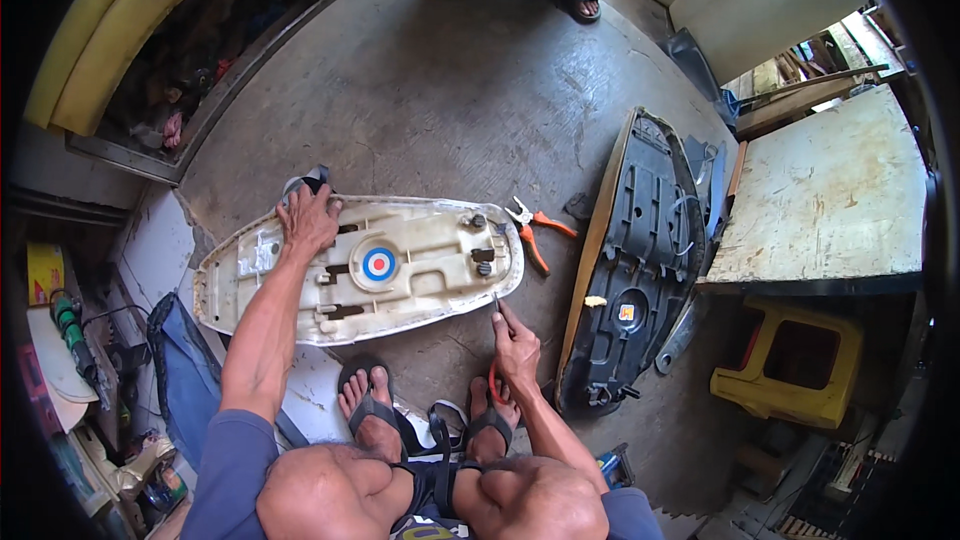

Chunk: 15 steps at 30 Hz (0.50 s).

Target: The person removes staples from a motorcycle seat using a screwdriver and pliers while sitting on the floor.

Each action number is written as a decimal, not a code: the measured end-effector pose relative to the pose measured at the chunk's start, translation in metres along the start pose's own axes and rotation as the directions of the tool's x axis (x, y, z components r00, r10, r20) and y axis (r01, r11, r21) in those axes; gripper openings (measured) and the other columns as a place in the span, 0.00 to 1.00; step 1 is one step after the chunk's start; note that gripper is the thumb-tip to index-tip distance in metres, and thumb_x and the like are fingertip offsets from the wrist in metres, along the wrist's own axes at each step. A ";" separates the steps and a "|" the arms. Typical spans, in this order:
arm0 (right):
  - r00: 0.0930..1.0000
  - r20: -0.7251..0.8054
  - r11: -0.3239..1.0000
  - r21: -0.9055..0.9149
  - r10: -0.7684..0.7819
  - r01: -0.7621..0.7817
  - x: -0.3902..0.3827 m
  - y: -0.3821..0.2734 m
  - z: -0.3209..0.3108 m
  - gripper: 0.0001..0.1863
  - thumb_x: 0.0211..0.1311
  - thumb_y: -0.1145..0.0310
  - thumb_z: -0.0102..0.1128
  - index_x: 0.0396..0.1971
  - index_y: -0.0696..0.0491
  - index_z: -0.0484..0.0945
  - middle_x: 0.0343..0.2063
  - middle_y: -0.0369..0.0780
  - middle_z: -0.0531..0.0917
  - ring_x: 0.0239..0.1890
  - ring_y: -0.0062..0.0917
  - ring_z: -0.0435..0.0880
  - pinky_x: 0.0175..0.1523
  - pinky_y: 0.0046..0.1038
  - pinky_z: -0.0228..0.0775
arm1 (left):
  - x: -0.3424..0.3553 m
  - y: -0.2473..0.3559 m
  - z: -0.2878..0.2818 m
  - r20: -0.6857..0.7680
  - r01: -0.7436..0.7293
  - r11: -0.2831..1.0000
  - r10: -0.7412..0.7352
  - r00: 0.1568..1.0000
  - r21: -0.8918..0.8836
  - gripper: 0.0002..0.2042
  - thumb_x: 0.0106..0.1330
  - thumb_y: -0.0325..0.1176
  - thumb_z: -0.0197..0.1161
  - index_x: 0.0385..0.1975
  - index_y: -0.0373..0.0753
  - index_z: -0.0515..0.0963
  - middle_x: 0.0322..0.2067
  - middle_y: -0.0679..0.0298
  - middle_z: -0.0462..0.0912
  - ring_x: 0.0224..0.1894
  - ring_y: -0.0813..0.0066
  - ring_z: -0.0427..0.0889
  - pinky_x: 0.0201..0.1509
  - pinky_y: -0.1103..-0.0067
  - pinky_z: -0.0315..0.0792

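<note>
A cream plastic seat base (420,240) with a round target-like sticker (379,264) lies underside up before me. My left hand (308,218) is curled over its far edge, beside a grey and black piece (300,183) partly hidden behind it. Below the base's near right edge, my right hand (514,350) is closed on a slim tool with red handles (494,385), its dark tip at that edge. Orange-handled pliers (538,246) lie just beyond the base's right end.
Another person's sandalled feet (583,2) are at the top. A black seat base (637,230) lies to the right, near a pale board (815,190) and yellow plastic housing (780,360). Yellow foam rolls (110,10) stand upper left; blue material (185,360) lies left.
</note>
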State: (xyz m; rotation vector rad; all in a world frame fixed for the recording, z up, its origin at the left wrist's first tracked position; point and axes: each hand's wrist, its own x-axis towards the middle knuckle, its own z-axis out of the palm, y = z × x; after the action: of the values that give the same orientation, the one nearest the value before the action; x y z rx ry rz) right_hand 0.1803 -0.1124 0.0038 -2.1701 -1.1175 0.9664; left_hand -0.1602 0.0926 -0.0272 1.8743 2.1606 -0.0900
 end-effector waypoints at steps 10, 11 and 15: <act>0.797 0.420 0.439 -0.673 -0.435 0.595 0.034 -0.043 -0.045 0.11 0.63 0.63 0.57 0.40 0.43 0.86 0.15 0.45 0.82 0.20 0.38 0.82 0.43 0.40 0.61 | -0.003 -0.002 0.002 0.003 0.017 1.000 -0.017 1.000 0.002 0.20 0.71 0.46 0.57 0.59 0.48 0.74 0.55 0.52 0.72 0.63 0.51 0.66 0.68 0.45 0.51; 0.788 0.421 0.406 -0.689 -0.450 0.600 0.033 -0.042 -0.041 0.10 0.62 0.63 0.57 0.39 0.43 0.86 0.15 0.45 0.82 0.20 0.38 0.82 0.43 0.40 0.61 | -0.002 -0.003 0.004 0.017 0.014 1.000 -0.014 1.000 0.019 0.20 0.71 0.46 0.56 0.60 0.48 0.74 0.56 0.52 0.72 0.64 0.51 0.65 0.67 0.44 0.51; 0.976 0.117 0.952 -0.225 -0.185 0.208 0.018 -0.007 -0.005 0.16 0.67 0.57 0.58 0.48 0.47 0.86 0.22 0.48 0.85 0.27 0.41 0.85 0.44 0.39 0.68 | 0.004 0.000 0.006 0.042 0.021 1.000 -0.021 0.999 0.001 0.20 0.71 0.47 0.55 0.59 0.48 0.74 0.57 0.52 0.71 0.64 0.51 0.65 0.66 0.45 0.52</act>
State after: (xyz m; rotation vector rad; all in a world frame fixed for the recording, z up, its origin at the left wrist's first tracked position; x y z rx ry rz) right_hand 0.1887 -0.0940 0.0055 -2.1592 -1.5319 0.8931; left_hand -0.1597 0.0951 -0.0335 1.8337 2.1526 -0.1337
